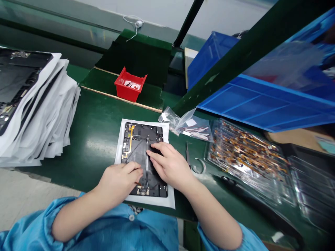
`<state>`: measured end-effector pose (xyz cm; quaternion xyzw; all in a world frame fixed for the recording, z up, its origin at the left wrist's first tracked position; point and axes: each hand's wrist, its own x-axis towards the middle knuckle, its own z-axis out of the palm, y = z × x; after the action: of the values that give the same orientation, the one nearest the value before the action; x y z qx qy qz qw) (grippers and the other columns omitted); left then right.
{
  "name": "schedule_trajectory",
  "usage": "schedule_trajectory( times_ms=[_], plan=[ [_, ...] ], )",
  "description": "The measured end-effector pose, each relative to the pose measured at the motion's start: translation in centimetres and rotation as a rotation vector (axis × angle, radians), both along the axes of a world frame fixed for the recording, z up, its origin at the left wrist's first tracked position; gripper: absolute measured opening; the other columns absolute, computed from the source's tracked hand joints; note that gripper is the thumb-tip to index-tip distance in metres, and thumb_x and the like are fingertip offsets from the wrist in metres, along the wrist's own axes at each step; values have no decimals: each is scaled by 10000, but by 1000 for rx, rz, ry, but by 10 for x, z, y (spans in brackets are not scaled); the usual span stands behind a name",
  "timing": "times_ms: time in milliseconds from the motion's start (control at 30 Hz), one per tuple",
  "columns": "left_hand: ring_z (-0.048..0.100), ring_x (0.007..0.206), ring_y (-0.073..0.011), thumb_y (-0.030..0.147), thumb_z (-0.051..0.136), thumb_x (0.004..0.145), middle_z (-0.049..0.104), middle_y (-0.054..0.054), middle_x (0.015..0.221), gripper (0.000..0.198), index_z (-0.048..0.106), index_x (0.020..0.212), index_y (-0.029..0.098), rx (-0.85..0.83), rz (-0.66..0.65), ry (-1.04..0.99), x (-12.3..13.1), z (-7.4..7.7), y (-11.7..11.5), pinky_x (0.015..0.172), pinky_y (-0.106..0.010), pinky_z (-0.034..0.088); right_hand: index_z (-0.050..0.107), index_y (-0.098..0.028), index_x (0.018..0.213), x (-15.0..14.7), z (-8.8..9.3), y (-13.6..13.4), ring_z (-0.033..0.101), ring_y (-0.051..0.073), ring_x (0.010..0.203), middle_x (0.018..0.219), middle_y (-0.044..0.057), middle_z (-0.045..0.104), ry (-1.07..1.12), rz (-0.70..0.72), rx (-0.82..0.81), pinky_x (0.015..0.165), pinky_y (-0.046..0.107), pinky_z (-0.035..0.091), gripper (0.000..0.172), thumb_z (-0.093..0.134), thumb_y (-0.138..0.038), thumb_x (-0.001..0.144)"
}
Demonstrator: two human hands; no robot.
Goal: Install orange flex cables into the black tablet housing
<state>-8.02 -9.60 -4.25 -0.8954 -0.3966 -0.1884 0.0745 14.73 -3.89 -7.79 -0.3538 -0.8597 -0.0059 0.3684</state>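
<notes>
An opened tablet housing (138, 143), dark inside with circuit parts, lies on a white sheet (167, 204) in front of me. An orange flex cable (131, 134) runs along its upper left, and a pale strip (147, 164) runs down its middle. My left hand (121, 179) is curled over the lower left of the housing, fingertips pressed together; a small orange-brown piece (138, 183) shows just below them, and their grip is hidden. My right hand (170, 164) rests on the right side of the housing with its fingers stretched out, fingertips beside the strip.
Stacked housings with white sheets (52, 115) stand at left. A red bin (129, 89) sits at the back. To the right are plastic bags (193, 129), tweezers (187, 155), a tape ring (200, 166), a clear tray of flex cables (248, 153) and a blue crate (261, 101) behind a green post.
</notes>
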Motion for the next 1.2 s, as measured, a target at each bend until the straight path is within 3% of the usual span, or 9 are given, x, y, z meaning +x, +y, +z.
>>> schedule_trajectory(
  times_ms=[367,1200],
  plan=[
    [685,806,-124,223,527,1012,692,74,1086,174,685,1087,215,-4,-5,-19,1,2,0,645,-308,527,730,-142,1166,2,-4,-16,545,234,1170,1218,110,602,29,43,-42,1119,485,480,257,531,-183,1007],
    [700,833,-136,217,511,1011,696,60,1084,193,686,1092,209,-15,-16,17,0,6,1,638,-309,537,735,-158,1179,1,-7,-50,521,271,1230,1354,70,588,-15,38,-83,1091,555,493,283,503,-180,1019]
  ],
)
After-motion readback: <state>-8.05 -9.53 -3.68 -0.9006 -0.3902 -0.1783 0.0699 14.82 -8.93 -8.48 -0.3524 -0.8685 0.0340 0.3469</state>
